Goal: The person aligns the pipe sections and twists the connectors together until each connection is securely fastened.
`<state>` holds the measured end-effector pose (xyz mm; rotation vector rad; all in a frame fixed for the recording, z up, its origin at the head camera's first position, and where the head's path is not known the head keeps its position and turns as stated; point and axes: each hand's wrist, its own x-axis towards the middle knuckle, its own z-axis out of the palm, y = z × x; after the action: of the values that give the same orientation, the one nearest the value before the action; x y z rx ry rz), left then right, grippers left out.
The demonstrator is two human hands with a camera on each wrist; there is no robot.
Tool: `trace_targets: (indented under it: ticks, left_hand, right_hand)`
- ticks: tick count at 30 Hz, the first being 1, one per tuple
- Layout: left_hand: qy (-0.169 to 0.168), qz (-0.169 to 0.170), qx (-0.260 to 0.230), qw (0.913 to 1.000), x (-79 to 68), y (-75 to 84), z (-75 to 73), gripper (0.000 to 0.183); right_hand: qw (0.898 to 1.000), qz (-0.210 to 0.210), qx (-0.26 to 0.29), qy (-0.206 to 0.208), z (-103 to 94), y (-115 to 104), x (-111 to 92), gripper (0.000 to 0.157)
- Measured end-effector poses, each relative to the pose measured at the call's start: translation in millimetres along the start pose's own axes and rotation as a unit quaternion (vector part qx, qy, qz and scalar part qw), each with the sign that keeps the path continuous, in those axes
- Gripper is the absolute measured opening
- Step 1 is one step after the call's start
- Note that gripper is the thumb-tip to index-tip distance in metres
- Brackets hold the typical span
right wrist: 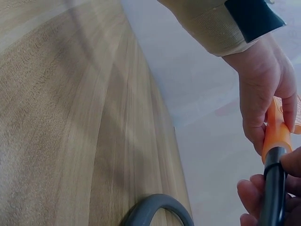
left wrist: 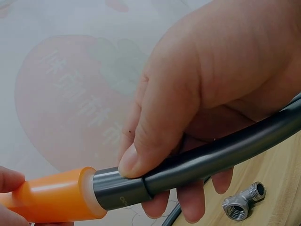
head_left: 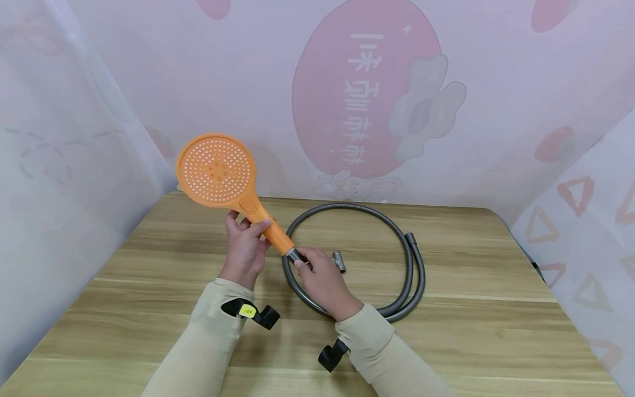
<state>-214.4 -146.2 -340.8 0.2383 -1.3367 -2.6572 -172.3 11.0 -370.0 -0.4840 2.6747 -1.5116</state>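
Observation:
An orange shower head (head_left: pixel 216 170) with a round, dotted spray face is held up over the table, its handle sloping down to the right. My left hand (head_left: pixel 245 248) grips the handle, thumb along its front. At the handle's lower end, my right hand (head_left: pixel 324 278) pinches the dark collar (left wrist: pixel 113 188) of a grey shower hose (head_left: pixel 347 206). Collar and handle end meet, with a pale ring at the joint in the left wrist view. From there the hose runs under the right palm and loops on the table. Its other end fitting (head_left: pixel 410 238) lies at the right.
A small metal T-shaped pipe fitting (head_left: pixel 339 261) lies on the wooden table (head_left: pixel 471 264) inside the hose loop, just past my right hand. Behind the table hangs a pale printed curtain (head_left: pixel 238 71). Black cameras are strapped to both wrists.

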Motion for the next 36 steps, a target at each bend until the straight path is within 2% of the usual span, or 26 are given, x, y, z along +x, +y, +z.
trace_targets:
  ticks: [9, 14, 22, 26, 36]
  left_hand:
    - [0.004, -0.005, 0.003, 1.0000, 0.7, 0.7, 0.3, 0.071]
    - [0.005, -0.005, -0.001, 1.0000, 1.5, 0.9, 0.1, 0.071]
    - [0.005, -0.006, -0.001, 1.0000, 2.3, 0.8, 0.1, 0.072]
    - [0.006, -0.007, 0.000, 1.0000, 2.5, 0.7, 0.3, 0.070]
    - [0.011, -0.008, 0.006, 0.9999, 3.4, 0.7, 0.3, 0.069]
  right_hand:
    - [1.000, 0.000, 0.003, 0.001, -0.3, 1.0, 0.7, 0.036]
    - [1.000, -0.012, 0.000, 0.017, 0.3, 2.7, 2.2, 0.037]
    - [0.997, -0.037, -0.046, 0.041, -0.1, -0.7, -0.8, 0.044]
    - [0.994, -0.055, -0.073, 0.053, 1.3, -0.6, -1.4, 0.042]
    - [0.989, -0.067, -0.104, 0.084, 6.5, 0.4, -1.1, 0.034]
